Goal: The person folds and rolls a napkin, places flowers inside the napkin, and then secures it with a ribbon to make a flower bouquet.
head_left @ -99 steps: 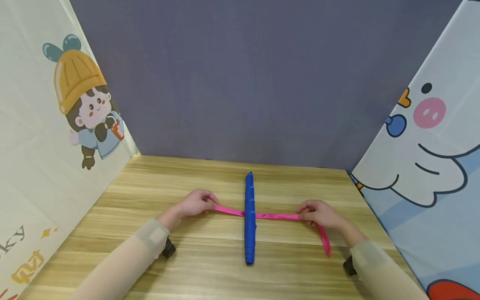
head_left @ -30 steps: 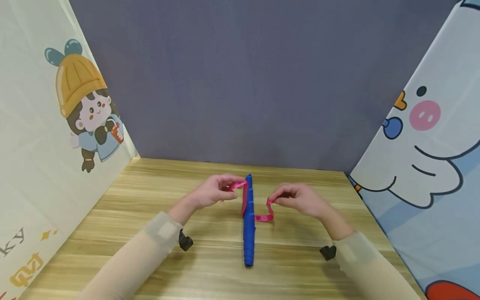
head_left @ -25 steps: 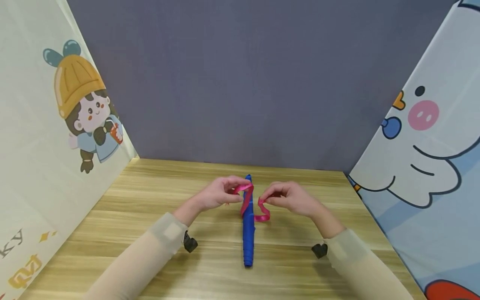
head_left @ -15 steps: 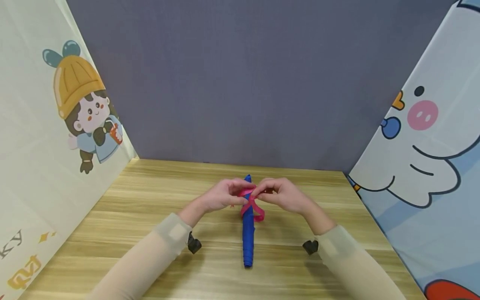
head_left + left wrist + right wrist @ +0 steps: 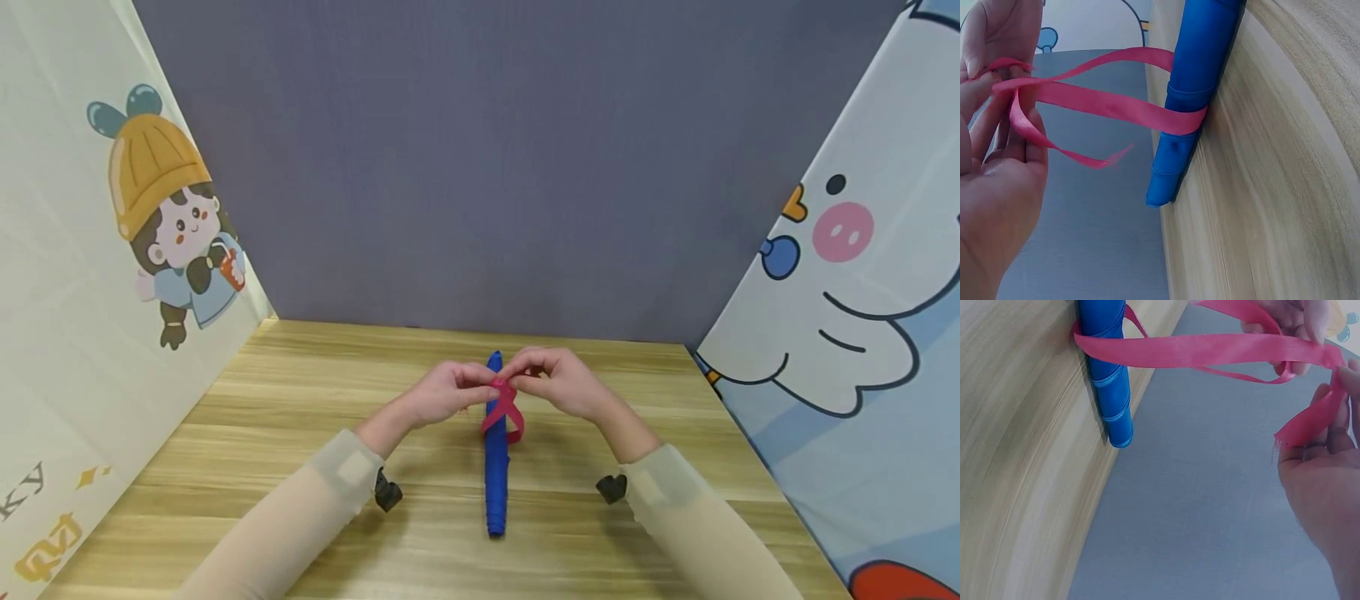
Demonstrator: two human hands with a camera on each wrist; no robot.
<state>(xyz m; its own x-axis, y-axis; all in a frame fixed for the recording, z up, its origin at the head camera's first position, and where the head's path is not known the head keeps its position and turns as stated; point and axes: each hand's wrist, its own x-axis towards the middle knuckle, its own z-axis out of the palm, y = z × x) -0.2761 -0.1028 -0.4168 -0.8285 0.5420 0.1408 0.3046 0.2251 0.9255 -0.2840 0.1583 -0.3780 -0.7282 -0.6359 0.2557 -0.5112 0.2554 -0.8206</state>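
A slim blue roll (image 5: 496, 492) with spiral edges lies lengthwise on the wooden table. Passing beneath it, a pink satin ribbon (image 5: 513, 415) rises on both sides, and its strands cross above the roll. My left hand (image 5: 441, 393) pinches the ribbon from the left between thumb and fingers. From the right, my right hand (image 5: 564, 385) pinches it too, their fingertips almost meeting. In the right wrist view, a frayed ribbon end (image 5: 1307, 422) hangs by the right palm. Another loose end (image 5: 1085, 159) dangles in the left wrist view. Fingers partly hide the crossing.
The wood-grain table (image 5: 322, 358) ends at a grey-blue panel (image 5: 480, 167) behind. Printed cloth walls with cartoon figures stand at the left (image 5: 67, 250) and right (image 5: 885, 350). Black wrist cameras (image 5: 387, 490) sit under both sleeve cuffs.
Earlier the hands were wide apart with the ribbon stretched flat under the roll. They have lifted both ends and come together above it, crossing the strands. The roll has stayed in place.
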